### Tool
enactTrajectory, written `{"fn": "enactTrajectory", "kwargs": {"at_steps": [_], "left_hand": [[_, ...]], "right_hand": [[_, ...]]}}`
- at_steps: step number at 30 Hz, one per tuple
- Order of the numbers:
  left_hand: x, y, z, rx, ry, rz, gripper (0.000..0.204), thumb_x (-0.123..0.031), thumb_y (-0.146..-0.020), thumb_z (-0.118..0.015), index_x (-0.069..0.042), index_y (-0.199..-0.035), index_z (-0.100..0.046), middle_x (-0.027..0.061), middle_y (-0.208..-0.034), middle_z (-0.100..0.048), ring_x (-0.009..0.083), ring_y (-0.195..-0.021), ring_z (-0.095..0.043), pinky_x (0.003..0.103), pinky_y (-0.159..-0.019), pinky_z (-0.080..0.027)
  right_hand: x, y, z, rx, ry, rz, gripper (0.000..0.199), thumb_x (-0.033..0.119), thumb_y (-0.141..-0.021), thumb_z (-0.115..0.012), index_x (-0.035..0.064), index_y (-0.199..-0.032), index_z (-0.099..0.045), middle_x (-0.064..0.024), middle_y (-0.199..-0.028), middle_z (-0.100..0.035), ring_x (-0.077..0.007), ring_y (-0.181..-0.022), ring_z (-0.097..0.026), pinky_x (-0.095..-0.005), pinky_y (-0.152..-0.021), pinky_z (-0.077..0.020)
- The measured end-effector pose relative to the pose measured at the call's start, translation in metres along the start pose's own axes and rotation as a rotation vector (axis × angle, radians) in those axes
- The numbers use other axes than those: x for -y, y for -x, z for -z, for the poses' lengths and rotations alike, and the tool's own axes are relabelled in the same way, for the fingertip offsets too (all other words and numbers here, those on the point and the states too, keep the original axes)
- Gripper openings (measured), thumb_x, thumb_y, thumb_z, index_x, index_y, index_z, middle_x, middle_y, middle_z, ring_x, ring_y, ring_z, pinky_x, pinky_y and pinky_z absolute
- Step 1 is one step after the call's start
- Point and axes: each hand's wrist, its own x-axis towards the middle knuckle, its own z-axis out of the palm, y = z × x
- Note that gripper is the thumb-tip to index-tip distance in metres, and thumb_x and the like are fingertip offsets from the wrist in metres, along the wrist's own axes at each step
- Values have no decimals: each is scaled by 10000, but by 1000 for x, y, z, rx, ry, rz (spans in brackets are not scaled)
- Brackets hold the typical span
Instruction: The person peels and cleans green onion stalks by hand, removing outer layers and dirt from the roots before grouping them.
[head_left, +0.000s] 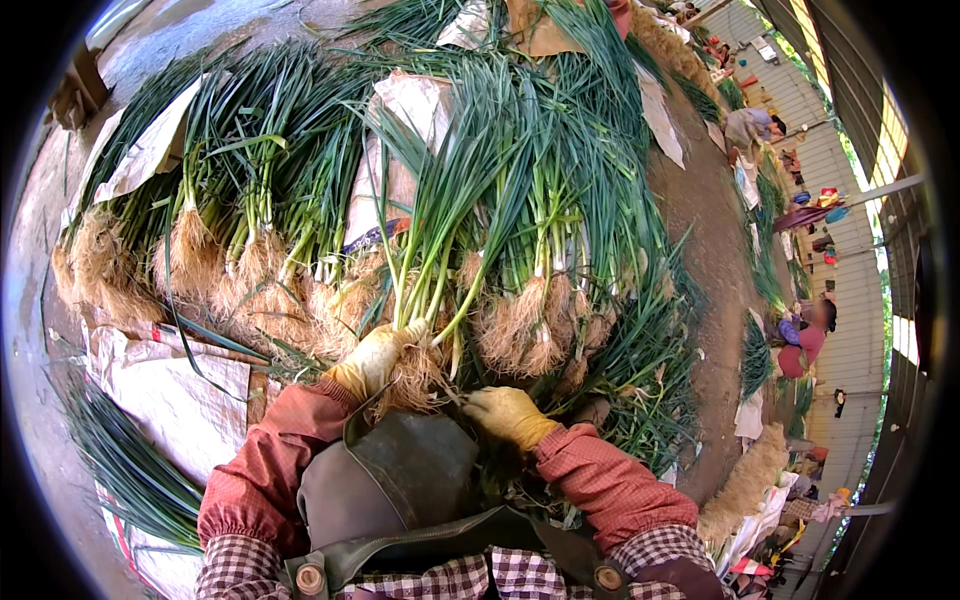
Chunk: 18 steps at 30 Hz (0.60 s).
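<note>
My left hand [368, 362], in a pale yellow work glove, is closed around the white base of a small bunch of green onions [432, 268]. Its leaves point away from me, and its tan stringy roots [412, 380] hang beside the glove, above my dark apron [390, 475]. To the right of those roots is my right hand [508, 415], gloved in yellow. Its fingers are drawn together at the tips, beside a thin strand. What they pinch is too small to make out.
Rooted onion bunches [260, 255] lie in a row ahead, and more [540, 320] lie right of centre. Loose leaves [640, 400] pile up at my right. A white sack [180, 400] is at left. Several people, including one in pink [805, 345], sit far right.
</note>
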Motion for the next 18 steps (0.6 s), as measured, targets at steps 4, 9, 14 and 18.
{"fn": "enactTrajectory", "kwargs": {"at_steps": [4, 9, 14, 18], "left_hand": [[-4, 0, -6, 53, -292, 55, 248, -263, -851, -607, -23, -911, -613, 59, -776, -609, 148, -662, -570, 275, -602, -469], [-9, 5, -6, 32, -632, -47, 244, -86, -764, -647, 10, -988, -633, 64, -823, -644, 134, -727, -583, 256, -687, -464], [-6, 2, -7, 116, -481, -126, 270, -91, -786, -639, 12, -1033, -602, 64, -844, -644, 141, -710, -590, 261, -671, -478], [-13, 11, 2, 111, -324, 111, 315, -97, -796, -643, -8, -1088, -566, 51, -867, -633, 133, -719, -583, 252, -685, -470]], "right_hand": [[-2, -15, 28, -106, -1193, -455, 386, 387, -907, -491, 48, -1064, -585, -14, -882, -609, -79, -609, -520, -220, -584, -458], [15, -73, 39, -311, -1460, -386, 199, 201, -879, -580, 17, -949, -599, 2, -694, -578, -39, -561, -456, -171, -468, -360], [6, -96, 31, -451, -1207, -306, 221, 229, -882, -577, 28, -969, -603, -21, -706, -577, -97, -574, -499, -213, -513, -424], [-13, -112, 35, -662, -738, -360, 379, 421, -904, -477, 60, -916, -592, 10, -635, -564, -77, -462, -432, -249, -397, -386]]}}
